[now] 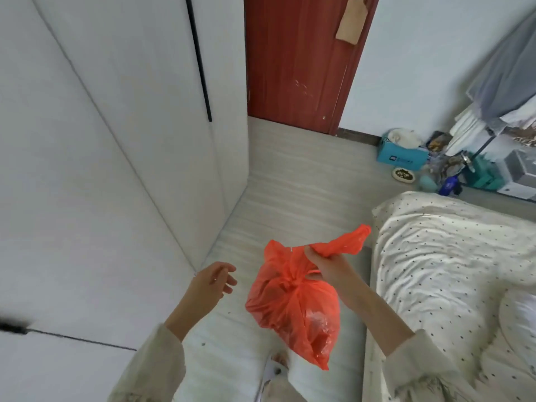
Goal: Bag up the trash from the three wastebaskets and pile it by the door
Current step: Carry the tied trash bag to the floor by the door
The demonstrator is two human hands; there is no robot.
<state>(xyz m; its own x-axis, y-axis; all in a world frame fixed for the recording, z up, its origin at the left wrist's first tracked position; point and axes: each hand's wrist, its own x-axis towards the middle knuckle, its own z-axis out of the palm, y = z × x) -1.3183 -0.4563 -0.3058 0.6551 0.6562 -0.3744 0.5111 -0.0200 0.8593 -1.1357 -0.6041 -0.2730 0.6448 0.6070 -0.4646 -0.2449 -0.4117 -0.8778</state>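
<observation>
A knotted orange-red trash bag (293, 309) hangs in the air in front of me, above the pale floor. My right hand (327, 265) grips one of the bag's loose handles just above the knot; the handle's end sticks out up and to the right. My left hand (213, 281) is to the left of the bag, apart from it, fingers loosely spread and holding nothing. The dark red door (295, 62) stands shut at the far end of the floor strip. No wastebasket is in view.
A white wardrobe (116, 140) lines the left side. A bed (452, 271) with dotted white bedding fills the right. Boxes, bottles and clutter (429, 163) lie by the far wall right of the door, under hanging clothes (504, 91). A narrow floor strip (290, 184) runs to the door.
</observation>
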